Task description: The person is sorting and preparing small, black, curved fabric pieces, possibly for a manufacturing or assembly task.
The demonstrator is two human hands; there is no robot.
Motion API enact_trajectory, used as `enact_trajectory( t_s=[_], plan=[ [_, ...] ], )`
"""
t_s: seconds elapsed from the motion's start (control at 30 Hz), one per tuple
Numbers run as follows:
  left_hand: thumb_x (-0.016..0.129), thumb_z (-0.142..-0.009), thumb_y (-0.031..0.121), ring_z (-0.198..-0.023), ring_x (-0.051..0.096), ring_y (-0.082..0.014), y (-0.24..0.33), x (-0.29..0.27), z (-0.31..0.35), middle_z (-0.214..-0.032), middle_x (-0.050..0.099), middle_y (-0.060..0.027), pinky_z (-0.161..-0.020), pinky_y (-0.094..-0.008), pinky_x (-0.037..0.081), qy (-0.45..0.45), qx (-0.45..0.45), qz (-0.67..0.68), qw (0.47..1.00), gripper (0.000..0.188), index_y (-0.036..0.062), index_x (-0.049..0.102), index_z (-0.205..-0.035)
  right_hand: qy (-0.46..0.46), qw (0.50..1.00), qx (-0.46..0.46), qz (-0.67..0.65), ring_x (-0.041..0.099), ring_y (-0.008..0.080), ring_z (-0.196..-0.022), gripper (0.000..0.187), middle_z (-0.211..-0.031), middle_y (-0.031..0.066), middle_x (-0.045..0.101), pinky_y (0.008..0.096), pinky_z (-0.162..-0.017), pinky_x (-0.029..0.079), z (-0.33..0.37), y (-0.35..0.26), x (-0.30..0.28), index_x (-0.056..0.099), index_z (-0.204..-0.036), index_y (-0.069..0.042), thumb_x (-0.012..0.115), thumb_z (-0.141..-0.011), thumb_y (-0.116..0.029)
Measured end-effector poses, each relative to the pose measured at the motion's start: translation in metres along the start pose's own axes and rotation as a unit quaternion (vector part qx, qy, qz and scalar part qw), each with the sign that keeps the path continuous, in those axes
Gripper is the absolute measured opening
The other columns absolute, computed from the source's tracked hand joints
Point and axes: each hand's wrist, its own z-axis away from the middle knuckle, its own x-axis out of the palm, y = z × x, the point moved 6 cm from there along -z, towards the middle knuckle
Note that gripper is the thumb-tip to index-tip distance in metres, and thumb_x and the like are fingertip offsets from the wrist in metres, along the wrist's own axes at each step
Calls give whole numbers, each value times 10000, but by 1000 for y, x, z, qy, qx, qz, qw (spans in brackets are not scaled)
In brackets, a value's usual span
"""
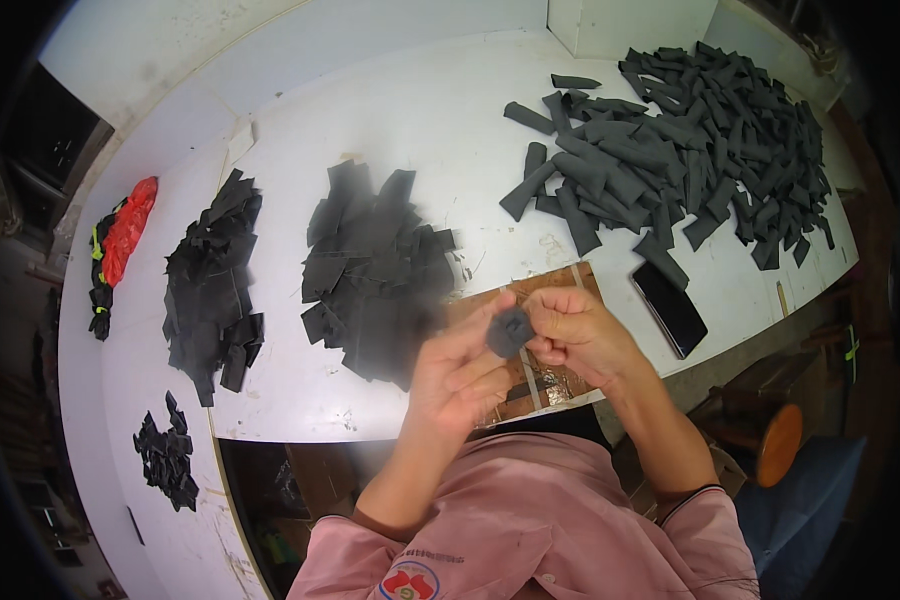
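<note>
Between my two hands is a small dark grey tube of soft sheet material, its end turned toward me and showing a hollow. The fingers of my left hand close around it from the left. From the other side my right hand pinches its edge with thumb and fingers. Both hands are just above a brown taped board at the table's near edge. A loose pile of flat dark pieces lies left of my hands, and a large heap of similar grey tubes spreads at the far right.
A black phone lies right of my hands, with one tube overlapping its top. Further left are another pile of flat dark pieces, a smaller pile and a red bundle. An orange-brown round stool seat stands below right.
</note>
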Motion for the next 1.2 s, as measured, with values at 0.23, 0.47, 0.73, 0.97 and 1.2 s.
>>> enact_trajectory(
  t_s=[0.23, 0.47, 0.73, 0.97, 1.2],
  plan=[
    [473, -840, 49, -492, 432, -39, 9, -5, 12, -842, 585, -52, -468, -167, 361, 110, 160, -386, 902, 258, 21, 515, -1093, 7, 998, -16, 60, 387, 26, -510, 136, -595, -37, 467, 157, -450, 278, -11, 18, -16, 528, -729, -80, 528, -833, -167],
    [572, -769, 16, -935, 513, -189, 21, 39, 20, -1054, 541, -131, -804, -282, 400, 25, 305, -717, 626, 203, 2, 584, -971, 107, 892, -254, 359, 469, 98, -602, 175, -702, 10, 516, 228, -510, 376, 6, -19, 6, 533, -804, -12, 576, -803, -181],
    [631, -766, 104, -874, 548, -223, 29, 15, 36, -883, 592, -155, -784, -361, 436, 62, 435, -489, 754, 164, -8, 557, -860, 77, 597, -328, 728, 521, 214, -644, 246, -625, 63, 493, 343, -540, 417, 19, -27, 38, 509, -634, -44, 662, -646, -235],
    [694, -647, -3, -752, 563, -149, 14, 42, 4, -795, 603, -102, -681, -273, 459, 82, 216, -539, 810, 184, -17, 575, -787, 73, 680, -360, 635, 522, 238, -582, 173, -615, 73, 504, 356, -493, 416, 19, -21, 20, 518, -635, -34, 627, -672, -162],
    [605, -657, -71, -743, 529, -104, 6, 40, -1, -786, 570, -48, -693, -215, 411, 110, 261, -773, 568, 166, -10, 574, -807, 52, 741, -341, 576, 538, 296, -641, 91, -648, 101, 519, 377, -542, 432, 10, 12, -6, 543, -730, -25, 560, -650, -65]
  ],
)
